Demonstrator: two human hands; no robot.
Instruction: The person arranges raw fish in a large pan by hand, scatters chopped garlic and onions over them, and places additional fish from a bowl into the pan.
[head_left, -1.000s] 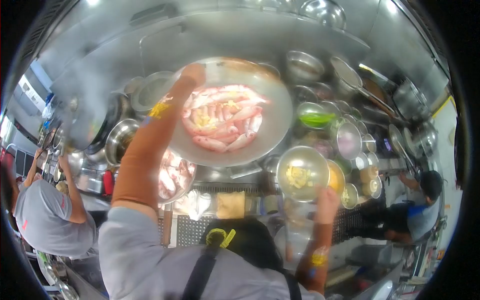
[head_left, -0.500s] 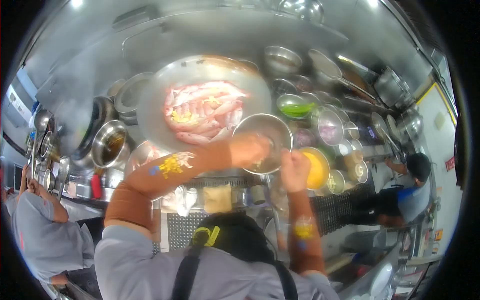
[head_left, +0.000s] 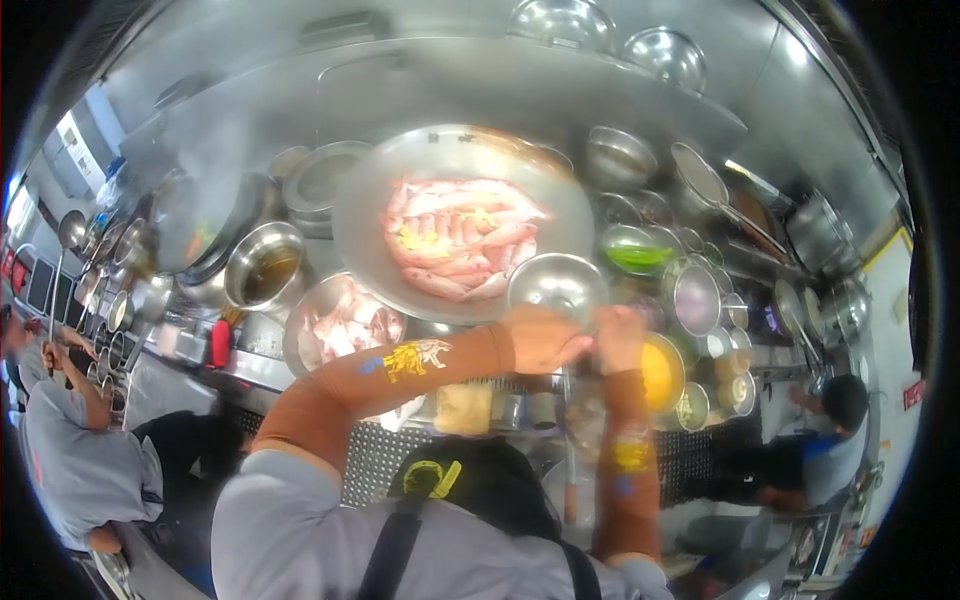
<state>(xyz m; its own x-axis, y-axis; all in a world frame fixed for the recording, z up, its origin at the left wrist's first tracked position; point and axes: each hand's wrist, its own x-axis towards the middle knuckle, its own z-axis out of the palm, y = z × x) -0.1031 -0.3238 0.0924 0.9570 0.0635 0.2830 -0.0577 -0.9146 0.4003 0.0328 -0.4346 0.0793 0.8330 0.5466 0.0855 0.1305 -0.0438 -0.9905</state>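
Observation:
My left hand, in a brown sleeve, is at the near rim of a steel bowl. Its fingers look stretched out toward my right hand, though blurred. With its fingers closed, my right hand grips the bowl's near right rim; motion smears it too. The bowl tilts with its shiny inside showing, overlapping the near right edge of a large wok. In the wok lie several pinkish whole fish, with chopped yellow pieces on top.
Left of the wok are a bowl of raw pieces, a pot of brown liquid and a steaming wok. Rightward stand a yellow-filled bowl and greens. A co-worker is at left, another at right.
My left hand has come out of the bowl to its near rim, close to my right hand. The view has shifted, so the wok appears farther right and lower.

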